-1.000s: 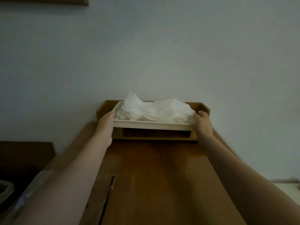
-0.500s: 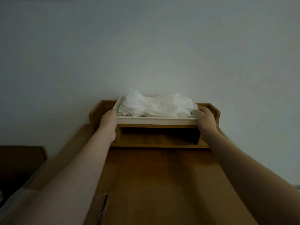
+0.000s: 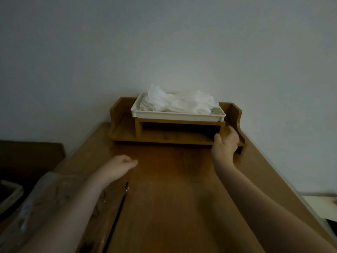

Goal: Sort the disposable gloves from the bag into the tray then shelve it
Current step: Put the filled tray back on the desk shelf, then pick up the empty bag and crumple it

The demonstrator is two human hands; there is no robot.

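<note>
A white tray point(image 3: 175, 116) stands on top of the small wooden desk shelf point(image 3: 124, 114) at the back of the table, against the wall. A crumpled heap of thin white disposable gloves point(image 3: 175, 102) fills it. Neither hand touches the tray. My right hand point(image 3: 226, 142) hovers just in front of the shelf's right end, fingers relaxed, holding nothing. My left hand point(image 3: 118, 166) is lower and nearer, over the table, fingers loosely curled and empty. A clear plastic bag point(image 3: 54, 201) lies crumpled under my left forearm at the table's left edge.
The brown wooden table point(image 3: 173, 198) runs from me to the wall. An open cubby point(image 3: 178, 129) sits under the tray. A dark piece of furniture point(image 3: 27, 157) stands left of the table, and a pale surface point(image 3: 321, 205) shows at the lower right.
Both hands have let go of the tray, which now rests on the shelf top. They have drawn back toward me, the left further than the right.
</note>
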